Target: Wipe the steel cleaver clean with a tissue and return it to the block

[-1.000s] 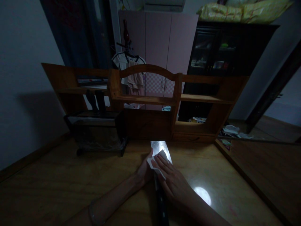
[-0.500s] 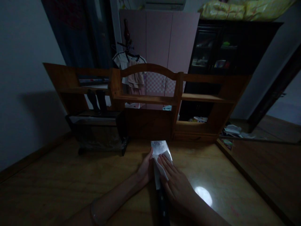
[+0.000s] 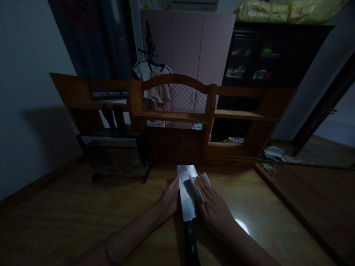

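Observation:
A cleaver point(image 3: 188, 199) with a broad shiny blade and a black riveted handle points away from me above the wooden table. My left hand point(image 3: 171, 195) grips the blade along its left edge, its thumb up near the far corner; the other fingers are mostly hidden behind the blade. On the right side, my right hand point(image 3: 212, 207) holds a folded white paper tissue point(image 3: 200, 188) under its fingers, partly over the blade's right edge. Much of the blade's face shows between the two hands.
A knife block point(image 3: 116, 159) with two black-handled tools stands at the left on the table point(image 3: 69, 214). Behind it runs a wooden shelf unit point(image 3: 174, 117). A raised wooden edge point(image 3: 291, 207) borders the table's right side. Farther back are a pink wardrobe and hanging clothes.
My right hand has slid the tissue rightward, from the middle of the blade to its right edge, uncovering more of the blade. My left hand has stayed almost in place.

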`<state>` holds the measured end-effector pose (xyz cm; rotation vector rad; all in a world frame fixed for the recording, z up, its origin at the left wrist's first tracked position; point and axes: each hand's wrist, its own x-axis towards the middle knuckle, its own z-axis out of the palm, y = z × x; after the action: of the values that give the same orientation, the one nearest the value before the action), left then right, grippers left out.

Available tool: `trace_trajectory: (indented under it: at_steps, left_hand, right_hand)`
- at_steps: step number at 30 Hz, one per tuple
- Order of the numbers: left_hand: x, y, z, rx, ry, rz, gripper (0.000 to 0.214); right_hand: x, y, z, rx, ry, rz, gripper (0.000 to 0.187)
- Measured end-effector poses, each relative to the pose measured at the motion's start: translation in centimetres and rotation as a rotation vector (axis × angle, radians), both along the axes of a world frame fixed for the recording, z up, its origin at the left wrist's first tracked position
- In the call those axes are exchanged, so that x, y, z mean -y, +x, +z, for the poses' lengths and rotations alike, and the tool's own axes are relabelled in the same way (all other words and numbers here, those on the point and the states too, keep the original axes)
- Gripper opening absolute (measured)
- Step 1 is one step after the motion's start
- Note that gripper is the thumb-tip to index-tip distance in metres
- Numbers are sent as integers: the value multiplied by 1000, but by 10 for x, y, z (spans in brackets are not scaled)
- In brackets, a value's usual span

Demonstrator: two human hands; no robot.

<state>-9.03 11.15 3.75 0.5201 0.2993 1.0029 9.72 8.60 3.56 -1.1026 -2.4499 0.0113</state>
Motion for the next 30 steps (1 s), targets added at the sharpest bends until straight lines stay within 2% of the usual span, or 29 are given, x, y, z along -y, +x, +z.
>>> trace_trajectory:
  at_steps: [4,7,10,15,16,18,21,24,27,30]
  left_hand:
    - [3,1,4,-27,31,14,54]
    - [5,0,7,-102,12,41,55]
    - [8,-1,11,-221,-26,95,55]
    - [11,-2,13,-304,-115,127,49]
    - [11,-2,11,-315,-121,141,47]
    - [10,-2,7,-346,-82,187,46]
    - [10,-3,-1,-401,32,216,59]
    - [10,-3,-2,-450,85,225,64]
    - [13,-2,2,-484,78,262,69]
    - [15,0,5,-500,86,280,71]
  right_hand:
    - [-7,5,-1,-97,-68,-10,57]
    - [-10,9,2,-292,-194,-41,53]
    - [-14,16,4,-621,-446,-83,42]
    - [-29,20,3,-1455,-857,-182,18]
    - [-32,18,5,-1528,-905,-166,16]
    - [-33,14,14,-1579,-999,-105,19]
    - [-28,7,28,-1672,-1230,27,29]
    - [-21,6,32,-1701,-1387,47,32]
    - [-21,7,24,-1650,-1452,20,31]
    - [-24,8,16,-1507,-1421,99,37]
